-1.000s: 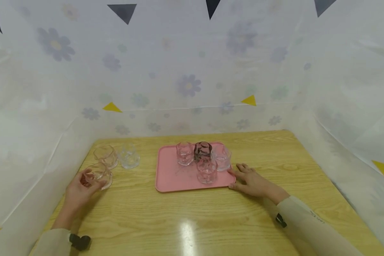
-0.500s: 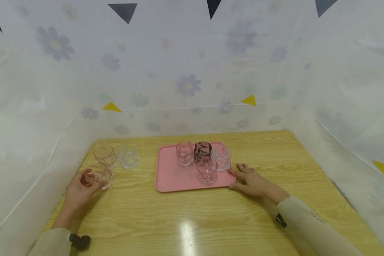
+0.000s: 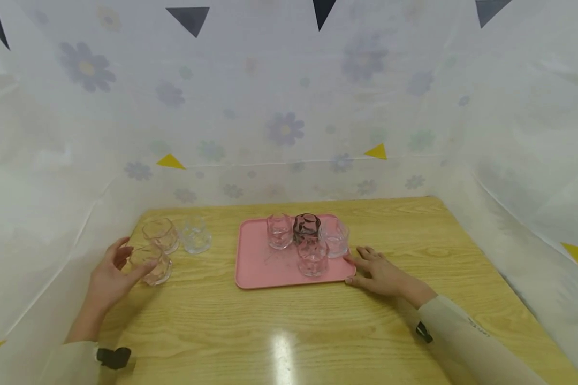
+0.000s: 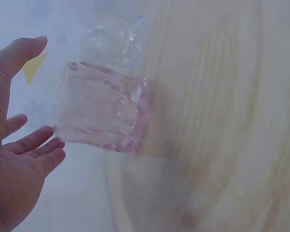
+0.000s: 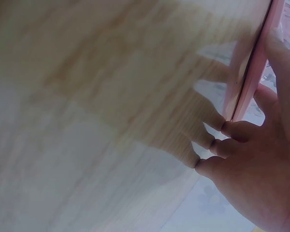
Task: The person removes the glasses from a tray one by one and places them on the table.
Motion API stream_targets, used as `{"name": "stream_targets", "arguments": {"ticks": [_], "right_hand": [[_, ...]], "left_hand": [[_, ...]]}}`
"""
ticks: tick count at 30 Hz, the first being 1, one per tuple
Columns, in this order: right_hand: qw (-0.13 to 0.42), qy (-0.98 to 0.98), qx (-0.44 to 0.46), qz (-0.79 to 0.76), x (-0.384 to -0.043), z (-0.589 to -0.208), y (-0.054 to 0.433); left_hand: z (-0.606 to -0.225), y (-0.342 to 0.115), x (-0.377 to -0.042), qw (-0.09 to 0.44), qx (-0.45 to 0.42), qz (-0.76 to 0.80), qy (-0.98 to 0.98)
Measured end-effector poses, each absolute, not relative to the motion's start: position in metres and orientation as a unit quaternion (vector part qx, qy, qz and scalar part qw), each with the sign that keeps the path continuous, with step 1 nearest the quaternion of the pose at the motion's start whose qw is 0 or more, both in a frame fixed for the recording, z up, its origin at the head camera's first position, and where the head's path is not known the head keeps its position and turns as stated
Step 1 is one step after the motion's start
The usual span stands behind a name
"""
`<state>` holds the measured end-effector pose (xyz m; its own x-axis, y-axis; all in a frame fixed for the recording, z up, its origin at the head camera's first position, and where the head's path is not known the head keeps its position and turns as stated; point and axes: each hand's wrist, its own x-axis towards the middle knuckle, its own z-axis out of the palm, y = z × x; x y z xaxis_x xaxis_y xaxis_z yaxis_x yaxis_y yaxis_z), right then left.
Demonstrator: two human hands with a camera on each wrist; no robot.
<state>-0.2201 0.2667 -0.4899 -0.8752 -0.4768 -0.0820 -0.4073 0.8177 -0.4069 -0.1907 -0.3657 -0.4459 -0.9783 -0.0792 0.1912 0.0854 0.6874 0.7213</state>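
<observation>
Near the table's left edge my left hand (image 3: 107, 282) has its thumb and fingers spread around a pale pink-tinted glass (image 3: 161, 271). In the left wrist view a gap shows between the thumb and that glass (image 4: 101, 108), while the fingertips lie close to its rim; contact there is unclear. Behind it stand a similar tinted glass (image 3: 164, 240) and a clear glass (image 3: 196, 241). My right hand (image 3: 384, 275) rests at the right end of a pink tray (image 3: 254, 267), thumb at the tray's edge (image 5: 255, 67) and other fingertips on the table.
On the tray stand a dark smoky glass (image 3: 306, 229) and three clear-looking ones: a back-left glass (image 3: 280, 235), a front glass (image 3: 313, 262) and a right-hand glass (image 3: 336, 241). White floral cloth walls (image 3: 284, 176) enclose the wooden table (image 3: 212, 326) at back and sides.
My left hand has loosened its grip on the front tinted glass and drawn slightly left, its fingers spreading. The glass stays in place. My right hand and the tray have not moved.
</observation>
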Motion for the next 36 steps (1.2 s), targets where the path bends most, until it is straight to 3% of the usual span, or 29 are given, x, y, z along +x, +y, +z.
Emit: {"name": "stream_targets", "arguments": {"ticks": [6, 36], "right_hand": [[0.088, 0.949, -0.233, -0.192, -0.221, -0.492, 0.267], [0.086, 0.946, -0.237, -0.204, -0.222, -0.493, 0.267]], "left_hand": [[-0.435, -0.343, -0.196, 0.126, -0.046, -0.414, -0.900], [-0.465, -0.188, -0.269, 0.026, -0.165, -0.520, -0.838]]}}
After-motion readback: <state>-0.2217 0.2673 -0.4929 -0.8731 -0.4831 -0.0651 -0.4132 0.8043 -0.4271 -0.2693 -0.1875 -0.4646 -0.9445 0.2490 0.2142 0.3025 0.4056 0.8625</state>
